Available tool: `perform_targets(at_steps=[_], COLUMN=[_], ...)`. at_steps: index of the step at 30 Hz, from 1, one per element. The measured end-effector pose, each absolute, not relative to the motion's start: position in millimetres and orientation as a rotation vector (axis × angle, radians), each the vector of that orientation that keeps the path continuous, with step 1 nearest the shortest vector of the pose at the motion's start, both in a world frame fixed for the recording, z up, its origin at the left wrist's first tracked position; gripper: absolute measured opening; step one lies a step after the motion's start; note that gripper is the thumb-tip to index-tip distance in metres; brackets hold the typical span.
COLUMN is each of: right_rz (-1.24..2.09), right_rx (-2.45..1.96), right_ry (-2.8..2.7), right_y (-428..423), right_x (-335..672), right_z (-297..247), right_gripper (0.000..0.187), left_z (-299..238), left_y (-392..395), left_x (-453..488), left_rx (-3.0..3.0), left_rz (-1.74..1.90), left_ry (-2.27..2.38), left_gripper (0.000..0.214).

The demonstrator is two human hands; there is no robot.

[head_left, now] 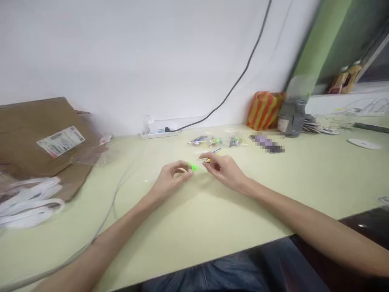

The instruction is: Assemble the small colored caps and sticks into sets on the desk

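My left hand (172, 180) and my right hand (225, 170) hover close together over the pale green tabletop (209, 211). Between the left thumb and fingers is a small bright green piece (192, 167), blurred and partly hidden. My right fingertips pinch a tiny yellow piece (208, 160), its shape too small to tell. Just beyond them lies a thin white-and-blue stick (209, 152). Several small clear plastic bags of coloured parts (215, 141) sit a short way past my hands.
Against the white wall stand a power strip (159, 133), a black cable (234, 84), a red-and-yellow striped bag (265, 110) and a grey pouch (291, 117). A labelled cardboard sheet (41, 142) and white straps (28, 202) lie at left; a grey cable (114, 207) crosses the table.
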State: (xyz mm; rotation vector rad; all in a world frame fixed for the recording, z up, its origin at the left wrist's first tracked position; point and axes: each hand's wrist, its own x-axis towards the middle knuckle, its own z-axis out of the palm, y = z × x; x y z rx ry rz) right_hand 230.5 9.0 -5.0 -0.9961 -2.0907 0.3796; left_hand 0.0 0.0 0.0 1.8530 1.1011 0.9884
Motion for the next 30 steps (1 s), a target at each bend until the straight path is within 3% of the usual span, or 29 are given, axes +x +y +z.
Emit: perform_targets(at_steps=[5, 12, 16, 22, 30], right_rz=[0.378, 0.351, 0.348, 0.305, 0.291], right_rx=[-0.899, -0.85, -0.81, -0.758, -0.741], right_ry=[-2.133, -2.157, -2.149, -2.168, -2.158], right_y=[7.7, 8.2, 8.7, 12.9, 12.2], right_x=[227.4, 228.3, 228.1, 226.9, 227.2], right_z=[-5.5, -8.7, -9.3, -13.6, -13.2], right_gripper=[0.05, 0.05, 0.044, 0.02, 0.009], left_z=[-3.5, -3.1, -3.4, -2.3, -1.3], left_y=[1.3, 2.7, 2.4, 1.3, -0.5], left_x=[0.1, -0.1, -0.8, -0.2, 2.2], left_rx=[1.871, 1.898, 1.901, 1.939, 2.053], left_rz=[0.996, 0.988, 0.969, 0.959, 0.962], left_ry=[1.073, 1.046, 1.05, 1.024, 1.025], left_gripper=[0.029, 0.028, 0.029, 0.026, 0.021])
